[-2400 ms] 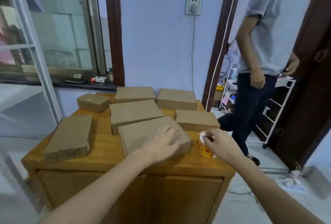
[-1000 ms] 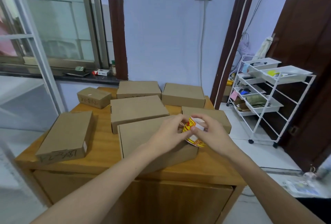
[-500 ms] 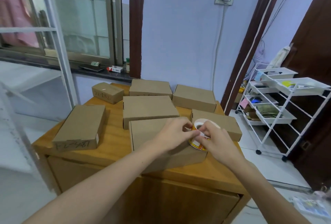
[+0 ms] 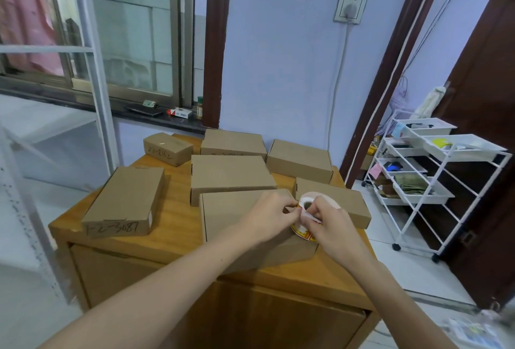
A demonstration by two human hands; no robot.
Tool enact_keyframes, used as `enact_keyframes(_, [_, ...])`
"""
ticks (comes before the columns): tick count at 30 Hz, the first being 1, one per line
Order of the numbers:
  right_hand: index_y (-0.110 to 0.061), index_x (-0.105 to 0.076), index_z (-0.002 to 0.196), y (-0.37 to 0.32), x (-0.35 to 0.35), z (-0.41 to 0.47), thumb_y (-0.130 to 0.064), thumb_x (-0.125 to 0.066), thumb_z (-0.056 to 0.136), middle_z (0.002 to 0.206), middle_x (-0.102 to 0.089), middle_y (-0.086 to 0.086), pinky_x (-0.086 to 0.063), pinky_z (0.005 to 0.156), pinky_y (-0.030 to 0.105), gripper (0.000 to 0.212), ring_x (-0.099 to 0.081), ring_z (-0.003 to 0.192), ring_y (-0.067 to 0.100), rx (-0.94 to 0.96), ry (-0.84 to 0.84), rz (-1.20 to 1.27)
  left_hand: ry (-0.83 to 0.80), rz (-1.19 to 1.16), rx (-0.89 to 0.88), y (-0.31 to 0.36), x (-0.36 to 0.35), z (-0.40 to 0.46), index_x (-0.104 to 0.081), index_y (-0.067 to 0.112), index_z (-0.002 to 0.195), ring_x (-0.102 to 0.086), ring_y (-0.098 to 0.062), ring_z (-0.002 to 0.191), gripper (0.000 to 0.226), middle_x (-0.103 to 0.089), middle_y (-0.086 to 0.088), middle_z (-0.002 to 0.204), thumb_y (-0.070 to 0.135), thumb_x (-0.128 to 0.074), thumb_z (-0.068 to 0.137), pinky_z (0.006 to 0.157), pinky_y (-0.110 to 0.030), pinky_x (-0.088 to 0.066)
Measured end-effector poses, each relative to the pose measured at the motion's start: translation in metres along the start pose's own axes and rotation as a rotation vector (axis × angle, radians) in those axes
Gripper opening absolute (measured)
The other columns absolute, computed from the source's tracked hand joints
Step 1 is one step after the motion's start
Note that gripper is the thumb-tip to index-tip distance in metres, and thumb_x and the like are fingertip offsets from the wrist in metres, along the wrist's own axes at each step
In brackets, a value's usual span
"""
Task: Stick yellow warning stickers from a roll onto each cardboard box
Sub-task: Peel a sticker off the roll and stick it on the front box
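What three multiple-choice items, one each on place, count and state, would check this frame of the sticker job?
1. Where is the sticker roll?
A. On the windowsill
B. Held in both hands above the nearest cardboard box
C. On the white cart

2. How many cardboard boxes lie on the wooden cabinet?
A. Four
B. Seven
C. Ten

3. What state are the box tops in?
A. All visible tops bare, no sticker on them
B. Every top stickered
C. All lids open

Answers:
1 B: the left hand and right hand pinch the roll over the front box.
2 B: three at the back, two in the middle, one at the left and one in front.
3 A: only plain brown cardboard shows, with lids closed.
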State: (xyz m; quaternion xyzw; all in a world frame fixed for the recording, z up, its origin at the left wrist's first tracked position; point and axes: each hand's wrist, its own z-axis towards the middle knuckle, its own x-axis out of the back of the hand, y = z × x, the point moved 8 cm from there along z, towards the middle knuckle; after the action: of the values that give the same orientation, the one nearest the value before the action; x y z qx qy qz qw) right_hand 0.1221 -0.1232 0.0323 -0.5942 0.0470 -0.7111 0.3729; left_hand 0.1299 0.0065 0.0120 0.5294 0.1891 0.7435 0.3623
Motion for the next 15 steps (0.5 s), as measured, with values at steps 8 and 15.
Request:
enact_keyframes(8, [-0.033,-0.046,0.076,0.003,0.004,-0.005,-0.033,-0.057,0.091,0.082,-0.062,-0.007,-0.043,0.054,0.021,0.019,-0.059,0.074,0.006,0.024,0.017,-0.007,-0.010,-0.075,0.014,0.007,-0.001,-0.001,-0.078,0.021,0.089,-0.060,-0.014,0.074,0.030,-0.070,-0.002,0.076,0.049,-0.065,0.087,0.065,-0.038,-0.047])
enact_keyframes(15, [-0.025,-0.049,0.076,0.002,0.015,-0.010,-0.027,-0.061,0.089,0.089,-0.059,-0.004,-0.036,0.055,0.016,0.018,-0.057,0.080,0.007,0.032,0.047,-0.016,-0.040,0.012,-0.059,0.026,-0.001,-0.002,-0.079,0.020,0.104,-0.062,-0.017,0.076,0.030,-0.074,-0.006,0.080,0.041,-0.059,0.095,0.068,-0.041,-0.051])
